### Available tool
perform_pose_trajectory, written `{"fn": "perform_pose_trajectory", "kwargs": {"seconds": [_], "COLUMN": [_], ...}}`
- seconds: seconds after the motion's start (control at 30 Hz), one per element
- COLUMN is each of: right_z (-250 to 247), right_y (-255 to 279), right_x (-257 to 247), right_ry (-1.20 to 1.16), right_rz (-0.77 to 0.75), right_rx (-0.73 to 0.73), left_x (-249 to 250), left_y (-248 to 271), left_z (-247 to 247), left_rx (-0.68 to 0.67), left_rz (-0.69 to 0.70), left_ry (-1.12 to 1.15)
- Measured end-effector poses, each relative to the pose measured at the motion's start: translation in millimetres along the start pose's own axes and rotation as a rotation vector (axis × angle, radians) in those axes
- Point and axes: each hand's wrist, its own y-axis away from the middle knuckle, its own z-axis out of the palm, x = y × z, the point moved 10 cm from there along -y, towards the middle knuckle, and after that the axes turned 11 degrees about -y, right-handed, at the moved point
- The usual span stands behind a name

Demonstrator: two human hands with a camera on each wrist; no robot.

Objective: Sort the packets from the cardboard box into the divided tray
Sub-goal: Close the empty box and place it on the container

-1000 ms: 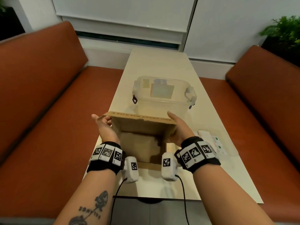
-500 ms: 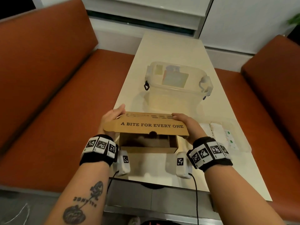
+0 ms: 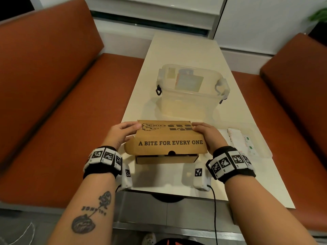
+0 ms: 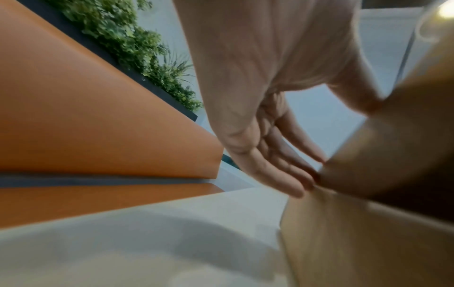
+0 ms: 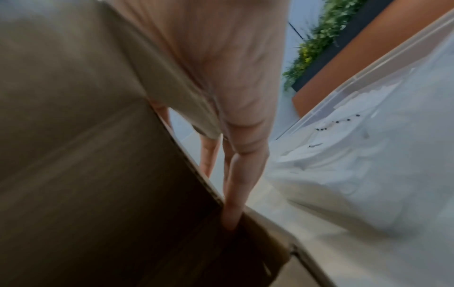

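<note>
1. Cardboard fills the head view: the box [image 3: 166,144] sits at the near end of the pale table [image 3: 184,50], its lid [image 3: 167,138] almost down, a dark slit left along the near edge. The left hand [image 3: 122,133] and right hand [image 3: 207,135] hold the lid's two sides, fingers curled over its far corners. Just right of the box lies the clear divided tray [image 3: 260,138], with white packets [image 3: 238,138] in it. What remains inside the box I cannot tell.

2. Left wrist view: the left fingers [image 4: 277,170] lie nearly straight and close together, their tips touching the lid's edge.

3. Right wrist view: the right fingers [image 5: 236,174] stretch down the box's side, together, one tip tucked under the lid; the tray's wall [image 5: 368,64] stands close beside.

4. To do this well, I'd say move both sides evenly and guide the front flap so it doesn't buckle.

5. A clear lidded tub [image 3: 192,89] sits further along the table; orange benches [image 3: 53,103] flank it, with a plant [image 3: 318,15] at far right.
</note>
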Motion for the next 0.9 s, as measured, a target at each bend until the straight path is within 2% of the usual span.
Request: {"fn": "perform_pose_trajectory", "kwargs": {"seconds": [0.1,0.27,0.37,0.53,0.67,0.77,0.9], "right_z": [-4,-4,-5,-3,4,4,8], "right_y": [1,-1,0,4,6,8,8], "right_x": [1,2,4,12,22,25,36], "right_ry": [0.013,0.056,0.103,0.236,0.399,0.392,0.388], "right_rz": [-0.009,-0.057,-0.107,-0.17,-0.212,-0.268,-0.299], "right_rx": [0.014,0.059,0.111,0.146,0.176,0.217,0.191], "left_x": [3,11,9,5,-1,-9,-15], "left_y": [1,1,7,9,9,8,10], "left_z": [4,13,27,32,25,19,21], "left_rx": [-0.032,-0.008,-0.025,-0.004,0.118,0.235,0.33], "left_rz": [-0.005,-0.043,-0.088,-0.021,0.014,0.017,0.008], "left_ry": [-0.038,-0.101,-0.033,-0.049,-0.112,-0.176,-0.313]}}
